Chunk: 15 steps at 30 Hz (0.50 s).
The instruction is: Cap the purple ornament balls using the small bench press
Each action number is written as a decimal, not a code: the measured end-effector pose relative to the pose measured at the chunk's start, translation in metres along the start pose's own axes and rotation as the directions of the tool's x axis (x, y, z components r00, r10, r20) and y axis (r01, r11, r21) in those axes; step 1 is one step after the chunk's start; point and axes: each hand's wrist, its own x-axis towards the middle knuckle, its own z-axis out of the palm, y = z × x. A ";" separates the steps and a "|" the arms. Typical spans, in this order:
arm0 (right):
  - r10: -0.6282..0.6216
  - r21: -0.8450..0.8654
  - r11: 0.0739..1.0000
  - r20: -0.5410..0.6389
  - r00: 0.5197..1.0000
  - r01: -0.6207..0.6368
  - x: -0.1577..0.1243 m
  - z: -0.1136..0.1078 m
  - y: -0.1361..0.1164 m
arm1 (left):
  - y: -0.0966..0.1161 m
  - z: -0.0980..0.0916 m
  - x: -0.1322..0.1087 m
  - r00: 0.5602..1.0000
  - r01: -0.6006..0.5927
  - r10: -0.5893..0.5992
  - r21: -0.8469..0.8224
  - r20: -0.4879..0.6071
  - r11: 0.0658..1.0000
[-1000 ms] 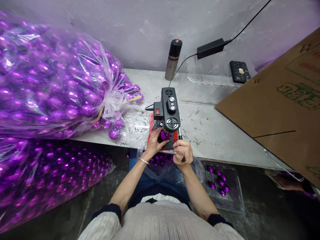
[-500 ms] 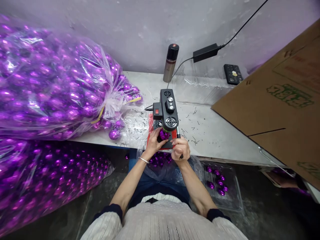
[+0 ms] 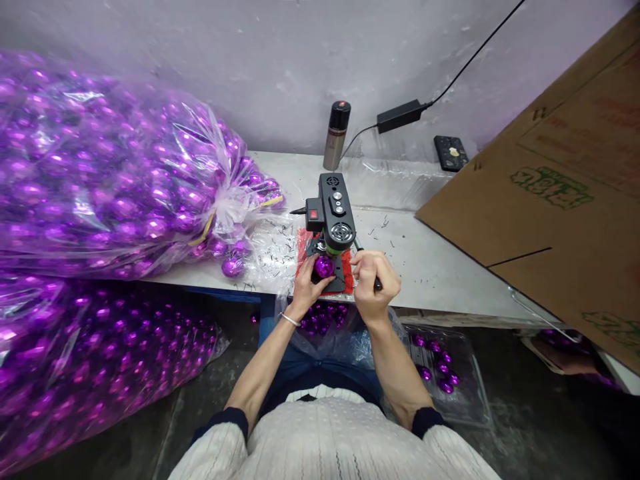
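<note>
My left hand grips a shiny purple ball between thumb and fingers, over the dark base plate of a small black bench press. The press head, with two round vents and a red switch, sits just above the ball. At the machine's right side, my right hand is wrapped round its black-ended lever handle. Red material lies under the base. On my lap, a clear plastic bag holds many more purple balls.
Large clear bags of purple balls fill the left side. A spray can, a power adapter and a phone-like black object stand behind. A cardboard box leans in from the right. Below it is a clear tray with several balls.
My right hand has swung the lever up and to the right. More of the ball shows beneath the press head. The left hand stays on the ball, and the camera view has shifted slightly.
</note>
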 end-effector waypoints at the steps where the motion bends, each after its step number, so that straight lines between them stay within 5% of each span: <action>1: 0.013 0.001 1.000 0.009 1.000 -0.013 0.003 -0.001 -0.002 | 0.003 -0.004 -0.008 1.000 -0.006 0.006 0.015 -0.023 1.000; 3: 0.013 0.002 1.000 0.015 1.000 -0.013 0.004 -0.001 -0.003 | 0.011 -0.012 -0.029 0.998 -0.057 0.058 0.053 -0.016 0.997; 7: -0.017 0.001 1.000 0.003 1.000 0.017 -0.006 0.000 0.005 | 0.024 -0.018 -0.079 0.961 -0.211 0.183 0.121 0.209 0.970; 10: -0.037 0.003 0.999 -0.007 0.999 0.037 -0.011 0.001 0.009 | 0.026 -0.008 -0.105 0.944 -0.173 0.109 0.186 0.311 0.967; 15: -0.052 -0.005 0.999 0.022 0.998 0.053 -0.012 0.000 0.010 | 0.028 -0.010 -0.099 0.962 -0.104 0.055 0.172 0.269 0.979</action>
